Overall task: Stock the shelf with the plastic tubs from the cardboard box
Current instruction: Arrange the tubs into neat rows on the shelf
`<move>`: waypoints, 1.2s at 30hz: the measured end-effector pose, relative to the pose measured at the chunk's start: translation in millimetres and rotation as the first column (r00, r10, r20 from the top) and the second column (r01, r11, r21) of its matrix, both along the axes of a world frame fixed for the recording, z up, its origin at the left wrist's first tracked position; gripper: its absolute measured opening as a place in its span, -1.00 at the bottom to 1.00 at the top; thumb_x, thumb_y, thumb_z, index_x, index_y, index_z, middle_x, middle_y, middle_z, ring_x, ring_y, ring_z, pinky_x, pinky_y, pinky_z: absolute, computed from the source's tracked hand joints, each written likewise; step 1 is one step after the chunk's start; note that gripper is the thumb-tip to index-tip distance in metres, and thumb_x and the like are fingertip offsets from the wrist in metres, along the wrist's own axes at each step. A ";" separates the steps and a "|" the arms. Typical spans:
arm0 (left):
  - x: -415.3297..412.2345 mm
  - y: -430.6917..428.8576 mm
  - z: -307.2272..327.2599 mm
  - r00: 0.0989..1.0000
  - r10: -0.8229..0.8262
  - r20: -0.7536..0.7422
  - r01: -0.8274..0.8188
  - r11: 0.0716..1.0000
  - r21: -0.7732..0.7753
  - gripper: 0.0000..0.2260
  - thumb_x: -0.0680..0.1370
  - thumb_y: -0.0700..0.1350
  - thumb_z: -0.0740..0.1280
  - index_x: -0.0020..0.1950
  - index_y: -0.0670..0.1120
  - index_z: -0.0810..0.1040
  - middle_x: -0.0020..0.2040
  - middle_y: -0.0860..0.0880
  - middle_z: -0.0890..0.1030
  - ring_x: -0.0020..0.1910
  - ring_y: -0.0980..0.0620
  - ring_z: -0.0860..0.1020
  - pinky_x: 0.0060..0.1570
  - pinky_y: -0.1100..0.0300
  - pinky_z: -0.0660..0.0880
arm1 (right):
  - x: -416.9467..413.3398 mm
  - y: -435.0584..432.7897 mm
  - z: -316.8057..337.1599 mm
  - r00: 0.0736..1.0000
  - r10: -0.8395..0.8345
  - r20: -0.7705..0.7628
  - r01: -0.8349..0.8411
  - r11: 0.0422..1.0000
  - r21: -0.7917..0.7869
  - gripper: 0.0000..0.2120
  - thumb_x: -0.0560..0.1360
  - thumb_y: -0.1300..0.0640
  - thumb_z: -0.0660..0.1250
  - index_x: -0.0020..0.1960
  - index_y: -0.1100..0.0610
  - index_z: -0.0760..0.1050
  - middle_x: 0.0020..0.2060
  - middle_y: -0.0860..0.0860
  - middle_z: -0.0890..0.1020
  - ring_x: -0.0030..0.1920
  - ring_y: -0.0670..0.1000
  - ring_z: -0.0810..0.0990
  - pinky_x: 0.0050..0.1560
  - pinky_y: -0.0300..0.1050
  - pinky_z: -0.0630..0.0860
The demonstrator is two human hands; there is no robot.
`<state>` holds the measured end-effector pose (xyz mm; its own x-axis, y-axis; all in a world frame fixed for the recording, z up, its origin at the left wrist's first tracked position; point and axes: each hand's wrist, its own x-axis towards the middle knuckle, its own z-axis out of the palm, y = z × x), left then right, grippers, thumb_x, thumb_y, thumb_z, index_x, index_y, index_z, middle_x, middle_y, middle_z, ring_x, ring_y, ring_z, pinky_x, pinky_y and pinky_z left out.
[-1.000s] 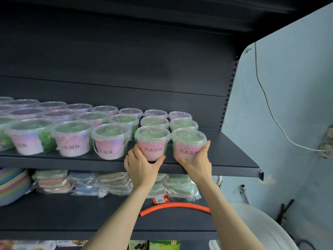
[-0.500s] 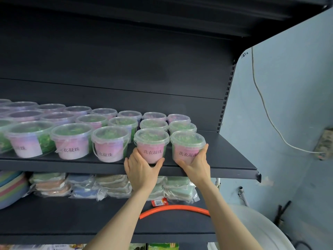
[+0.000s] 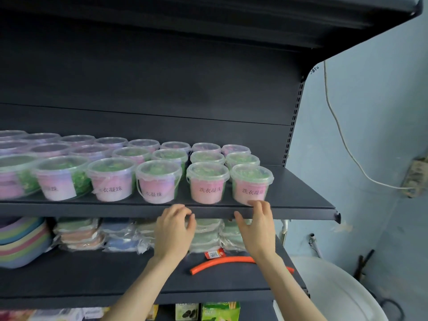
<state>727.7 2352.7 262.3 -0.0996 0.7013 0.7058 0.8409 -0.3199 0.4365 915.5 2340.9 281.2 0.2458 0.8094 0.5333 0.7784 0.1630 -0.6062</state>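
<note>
Both hands let go and dropped: left hand (image 3: 174, 228) and right hand (image 3: 257, 228) loosely curled, empty, at shelf (image 3: 298, 191) lip. Released plastic tubs (image 3: 207, 184) at 12 o'clock, lidded, green beads inside.

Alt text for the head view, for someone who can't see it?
The left hand and right hand are open at the front edge of a dark shelf holding rows of lidded plastic tubs. An orange hose lies on the lower shelf.
</note>
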 end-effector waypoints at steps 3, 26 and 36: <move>-32.3 0.9 22.9 0.998 0.006 -0.062 0.005 0.985 0.173 -0.91 0.37 -0.26 0.47 -0.18 -0.18 0.60 -0.22 -0.06 0.59 -0.27 -0.11 0.56 -0.30 0.11 0.50 | -33.4 1.4 12.7 0.995 0.069 0.074 -0.073 0.996 0.052 -0.71 0.51 0.09 0.36 0.17 0.20 0.50 0.12 0.05 0.48 0.15 0.07 0.45 -0.04 -0.14 0.41; -114.1 58.0 59.6 0.913 -0.070 -0.401 0.163 0.965 0.203 -0.70 0.37 -0.03 0.50 0.04 -0.08 0.58 -0.08 -0.07 0.56 -0.05 -0.15 0.54 0.24 -0.03 0.24 | -111.7 51.2 31.6 0.914 -0.147 0.378 0.048 0.965 0.258 -0.38 0.20 0.39 0.50 0.20 0.08 0.44 0.11 0.10 0.58 0.14 0.27 0.51 0.10 0.23 0.47; -147.4 35.3 46.2 0.972 0.030 -0.234 0.033 0.964 0.264 -0.56 0.50 0.08 0.18 0.27 -0.15 0.44 0.25 -0.16 0.48 0.24 -0.15 0.38 0.27 -0.07 0.25 | -143.4 47.6 42.8 0.930 -0.015 0.367 -0.119 0.934 0.338 -0.56 0.50 -0.07 0.15 0.32 0.08 0.41 0.34 0.11 0.47 0.34 0.12 0.27 0.30 0.04 0.19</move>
<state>580.3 2387.9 308.5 0.0914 0.4868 0.8687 0.9084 -0.3982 0.1276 772.1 2388.5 324.0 -0.0530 0.5616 0.8257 0.9155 0.3576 -0.1845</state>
